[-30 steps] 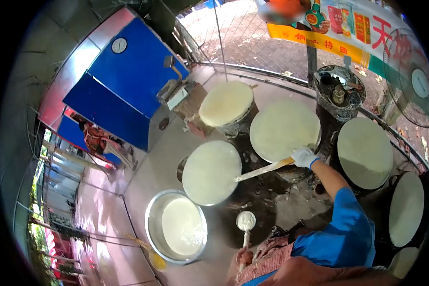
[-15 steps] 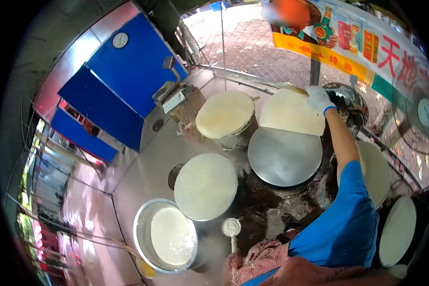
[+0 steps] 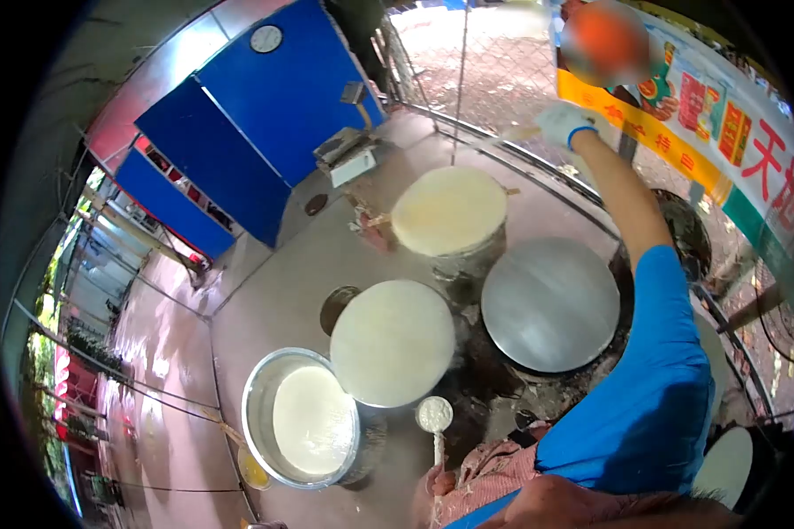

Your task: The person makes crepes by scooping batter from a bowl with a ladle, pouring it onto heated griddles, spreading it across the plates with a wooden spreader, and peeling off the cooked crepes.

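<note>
1. Furthest left among the cooking things, the metal basin [image 3: 250,414] holds a good pool of pale batter [image 3: 313,421], so plenty looks unused.
2. Just beside its right edge, the near round [image 3: 393,344] of pale batter covers its plate out to the rim. It is spread, by the look of it, but appears little coloured.
3. Right of the basin, the left hand [image 3: 443,482] is closed around the handle of the ladle [image 3: 435,414]. The ladle's cup points away from the body, coated in pale batter, and lies just beside the near round. How tightly the fingers press cannot be told.
4. Behind, the rear round [image 3: 448,212] sits on its own stove, yellower in patches, and seems further along than the near one.
5. To the right of that, the griddle [image 3: 551,304] shows grey metal from edge to edge. No layer is on it, so spreading there is not yet done.
6. Beyond it, raised near the railing [image 3: 531,166], the gloved right hand [image 3: 565,126] has its fingers curled in a narrow grip on the spatula [image 3: 509,137], whose blurred blade points left, well apart from the griddle.
7. Furthest right, beyond the blue sleeve [image 3: 662,370], another pale round [image 3: 726,467] is partly visible; its doneness cannot be judged.
</note>
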The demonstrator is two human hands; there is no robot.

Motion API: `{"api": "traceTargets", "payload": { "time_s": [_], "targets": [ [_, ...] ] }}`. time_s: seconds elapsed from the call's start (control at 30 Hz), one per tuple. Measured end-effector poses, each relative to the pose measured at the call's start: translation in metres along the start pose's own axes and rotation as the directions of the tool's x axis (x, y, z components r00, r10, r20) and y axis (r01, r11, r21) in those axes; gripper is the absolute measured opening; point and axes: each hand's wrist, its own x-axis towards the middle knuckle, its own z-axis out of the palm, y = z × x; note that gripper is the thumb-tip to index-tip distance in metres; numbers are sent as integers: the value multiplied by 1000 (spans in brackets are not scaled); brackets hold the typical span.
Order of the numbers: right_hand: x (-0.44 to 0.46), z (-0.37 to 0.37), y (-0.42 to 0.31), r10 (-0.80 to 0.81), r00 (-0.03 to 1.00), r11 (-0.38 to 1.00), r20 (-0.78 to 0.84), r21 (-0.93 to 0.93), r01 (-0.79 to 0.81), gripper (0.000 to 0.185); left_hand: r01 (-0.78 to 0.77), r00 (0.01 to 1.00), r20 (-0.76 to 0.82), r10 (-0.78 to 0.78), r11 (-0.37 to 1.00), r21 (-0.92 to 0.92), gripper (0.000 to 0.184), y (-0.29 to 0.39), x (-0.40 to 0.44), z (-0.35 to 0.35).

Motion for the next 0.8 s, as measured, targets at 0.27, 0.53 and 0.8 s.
{"api": "traceTargets", "payload": {
  "time_s": [0.27,0.53,0.8],
  "targets": [
    [83,-40,-104,-35,999,958,2,284,33,34,-130,991,28,131,990,-48,35,4,11,0],
    [127,59,-49,350,937,262,-24,962,-74,34,-234,970,36,239,965,-120,37,5,16,6],
    [102,333,-172,512,750,-427,418,882,-200,27,-385,922,-2,388,914,-126,39,13,24,16]
  ]
}}
